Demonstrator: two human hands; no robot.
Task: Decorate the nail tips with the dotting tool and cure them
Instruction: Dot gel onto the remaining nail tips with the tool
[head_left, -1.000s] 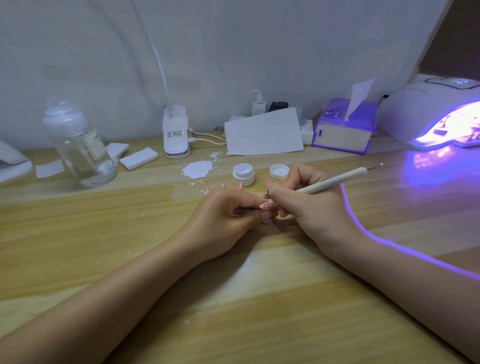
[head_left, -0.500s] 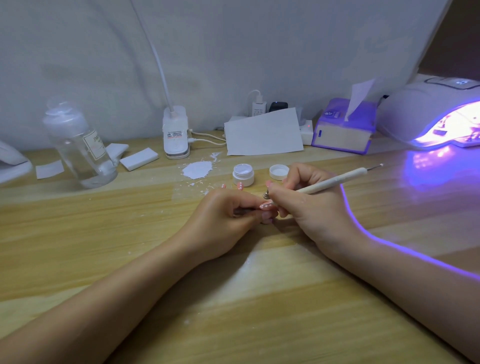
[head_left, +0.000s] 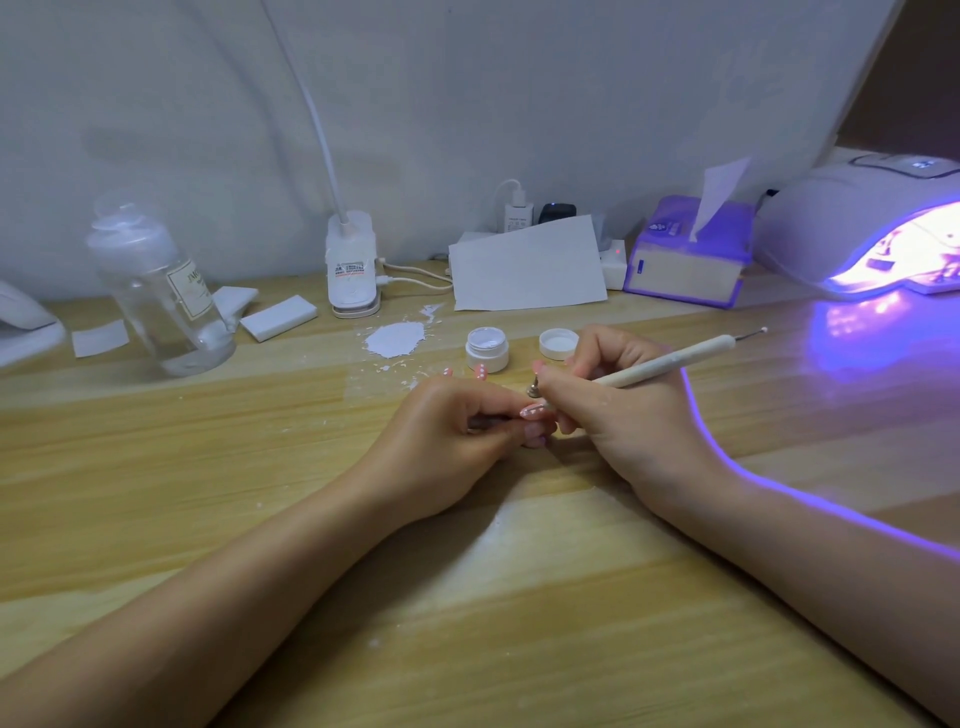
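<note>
You are pinching a pink nail tip (head_left: 532, 411), already dotted white, between the curled fingers of your left hand (head_left: 457, 431), holding it low over the middle of the wooden table (head_left: 208, 493). Your right hand (head_left: 618, 410) is gripping the white dotting tool (head_left: 670, 361) like a pen, its metal point meeting the nail tip while its far end is angling up toward the curing lamp (head_left: 872, 228).

Just beyond the nail tip, an open round jar (head_left: 487, 349) of white gel is sitting beside its lid (head_left: 558, 344), and two more pink tips (head_left: 480, 371) are lying near the jar. Farther back from it, a smear of white paste (head_left: 396, 339) is drying on the pale, streaky grain. Left of the jar, a clear plastic bottle (head_left: 161, 291) is standing near white foam blocks (head_left: 278, 317). Right of it, the lamp is glowing violet, tinting the tissue box (head_left: 685, 260) and your right forearm. A folded white card (head_left: 527, 265) is leaning behind, against a draped grey cloth backdrop (head_left: 467, 104).
</note>
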